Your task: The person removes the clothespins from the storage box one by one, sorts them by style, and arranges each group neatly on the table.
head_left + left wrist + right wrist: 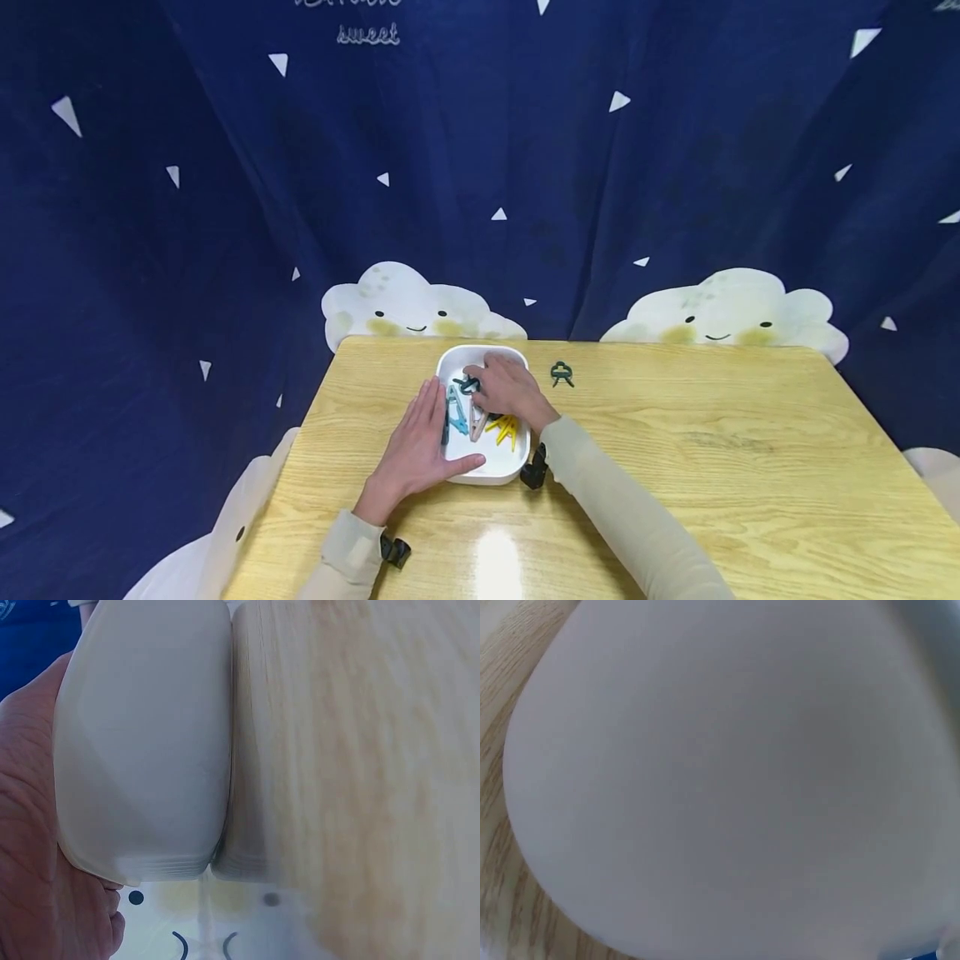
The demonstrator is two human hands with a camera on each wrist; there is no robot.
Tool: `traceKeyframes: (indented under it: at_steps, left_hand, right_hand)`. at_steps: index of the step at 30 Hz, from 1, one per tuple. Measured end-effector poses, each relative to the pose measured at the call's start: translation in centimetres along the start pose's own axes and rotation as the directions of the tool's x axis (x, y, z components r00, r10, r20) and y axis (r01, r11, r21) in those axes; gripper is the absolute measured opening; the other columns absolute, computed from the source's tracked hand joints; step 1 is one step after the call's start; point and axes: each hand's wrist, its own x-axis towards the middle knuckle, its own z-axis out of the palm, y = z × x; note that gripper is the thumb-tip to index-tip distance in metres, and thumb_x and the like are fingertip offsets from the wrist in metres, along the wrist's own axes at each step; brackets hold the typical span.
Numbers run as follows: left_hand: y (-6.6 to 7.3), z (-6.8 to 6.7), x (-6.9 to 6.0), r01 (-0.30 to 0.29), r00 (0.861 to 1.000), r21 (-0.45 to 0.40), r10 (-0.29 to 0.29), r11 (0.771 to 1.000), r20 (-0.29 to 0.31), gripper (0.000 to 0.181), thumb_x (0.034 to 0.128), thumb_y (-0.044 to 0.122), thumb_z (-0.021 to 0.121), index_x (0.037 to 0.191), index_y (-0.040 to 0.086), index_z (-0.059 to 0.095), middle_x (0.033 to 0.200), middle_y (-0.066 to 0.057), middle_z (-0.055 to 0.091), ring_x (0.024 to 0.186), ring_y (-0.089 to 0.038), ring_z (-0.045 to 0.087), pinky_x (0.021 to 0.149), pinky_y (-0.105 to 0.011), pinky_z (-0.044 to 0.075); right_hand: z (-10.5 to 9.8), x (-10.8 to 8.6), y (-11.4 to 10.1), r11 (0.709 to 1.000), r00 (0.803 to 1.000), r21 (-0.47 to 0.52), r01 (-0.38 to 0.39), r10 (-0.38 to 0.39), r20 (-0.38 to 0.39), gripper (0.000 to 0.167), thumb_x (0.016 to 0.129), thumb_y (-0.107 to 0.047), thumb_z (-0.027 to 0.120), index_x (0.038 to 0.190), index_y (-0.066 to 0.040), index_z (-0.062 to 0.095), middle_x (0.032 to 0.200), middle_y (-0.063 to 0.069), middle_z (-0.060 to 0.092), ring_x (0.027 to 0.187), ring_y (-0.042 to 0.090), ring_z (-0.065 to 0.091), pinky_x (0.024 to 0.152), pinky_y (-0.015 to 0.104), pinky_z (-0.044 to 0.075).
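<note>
A white plastic box [483, 479] holds several small clips: a light-blue clip [456, 417], a pale pink clip [476, 427], yellow clips [506, 430] and a dark green clip [468, 385]. My left hand [416, 437] rests along the box's left side, its fingers straight and the thumb over the near rim. The left wrist view shows the left palm [30, 825] against the outer wall [146, 742]. My right hand [506, 387] reaches into the box, with finger and thumb pinching the dark green clip. The white wall [727, 780] fills most of the right wrist view, hiding that hand.
Another dark green clip [562, 374] lies on the wooden table [712, 450], right of the box near the back edge. Behind the table hangs a dark blue curtain [480, 150] with clouds and white triangles. Black camera mounts sit at both wrists.
</note>
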Motion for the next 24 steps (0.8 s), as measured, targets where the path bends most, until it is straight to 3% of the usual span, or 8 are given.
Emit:
traceKeyframes:
  at_steps: [5, 11, 15, 18, 21, 24]
  left_hand:
    - [0.07, 0.10, 0.03, -0.005, 1.000, -0.006, 0.005, 1.000, -0.003, 0.137, 0.0786, 0.095, 0.050, 0.164, -0.006, 0.014, 0.174, -0.022, 0.007, 0.162, -0.031, 0.005, 0.130, -0.045, 0.016]
    - [0.13, -0.05, 0.01, 0.004, 1.000, -0.002, -0.004, 1.000, 0.011, 0.136, 0.0796, 0.095, 0.049, 0.165, -0.004, 0.009, 0.174, -0.020, 0.002, 0.162, -0.032, 0.005, 0.130, -0.045, 0.015]
    - [0.20, -0.27, 0.07, 0.012, 1.000, -0.001, -0.012, 1.000, 0.024, 0.136, 0.0796, 0.094, 0.049, 0.165, -0.004, 0.008, 0.174, -0.017, -0.004, 0.162, -0.030, 0.001, 0.130, -0.044, 0.012]
    - [0.30, -0.37, 0.12, 0.010, 1.000, -0.004, -0.010, 1.000, 0.027, 0.136, 0.0798, 0.094, 0.050, 0.165, -0.005, 0.009, 0.174, -0.016, -0.006, 0.162, -0.029, 0.000, 0.131, -0.042, 0.010]
    - [0.37, -0.38, 0.08, 0.000, 1.000, -0.003, 0.000, 1.000, 0.009, 0.136, 0.0800, 0.093, 0.052, 0.164, -0.006, 0.012, 0.174, -0.021, 0.001, 0.162, -0.031, 0.003, 0.131, -0.042, 0.012]
    - [0.37, -0.37, 0.01, -0.007, 1.000, -0.001, 0.007, 1.000, -0.012, 0.135, 0.0803, 0.092, 0.052, 0.163, -0.008, 0.015, 0.173, -0.024, 0.007, 0.161, -0.035, 0.009, 0.130, -0.044, 0.015]
  right_hand:
    - [0.16, -0.06, 0.18, 0.999, 1.000, -0.023, 0.025, -0.024, 0.014, 0.045, 0.099, -0.041, 0.063, 0.144, -0.032, 0.065, 0.104, 0.003, 0.054, 0.095, 0.020, 0.048, 0.093, 0.037, 0.045]
    - [-0.11, 0.06, 0.28, 0.999, 0.999, 0.029, 0.023, -0.023, -0.026, 0.042, 0.089, -0.046, 0.075, 0.125, -0.024, 0.073, 0.100, 0.001, 0.052, 0.094, 0.020, 0.048, 0.087, 0.037, 0.045]
    - [-0.23, 0.14, 0.23, 0.998, 0.999, 0.057, -0.025, 0.027, -0.037, 0.051, 0.084, -0.053, 0.078, 0.119, -0.017, 0.071, 0.107, 0.002, 0.053, 0.103, 0.022, 0.049, 0.098, 0.041, 0.045]
    - [-0.21, 0.20, 0.13, 0.998, 0.998, 0.024, -0.059, 0.060, -0.029, 0.051, 0.082, -0.058, 0.077, 0.107, -0.014, 0.071, 0.105, 0.003, 0.052, 0.105, 0.023, 0.048, 0.104, 0.044, 0.043]
    - [-0.14, 0.25, 0.08, 0.998, 0.998, -0.012, -0.061, 0.061, -0.015, 0.048, 0.081, -0.060, 0.076, 0.094, -0.014, 0.068, 0.100, 0.003, 0.050, 0.102, 0.024, 0.048, 0.106, 0.044, 0.042]
    - [-0.16, 0.23, 0.02, 0.998, 0.998, -0.018, -0.054, 0.054, -0.011, 0.046, 0.080, -0.059, 0.075, 0.091, -0.015, 0.067, 0.099, 0.003, 0.050, 0.103, 0.024, 0.048, 0.109, 0.044, 0.041]
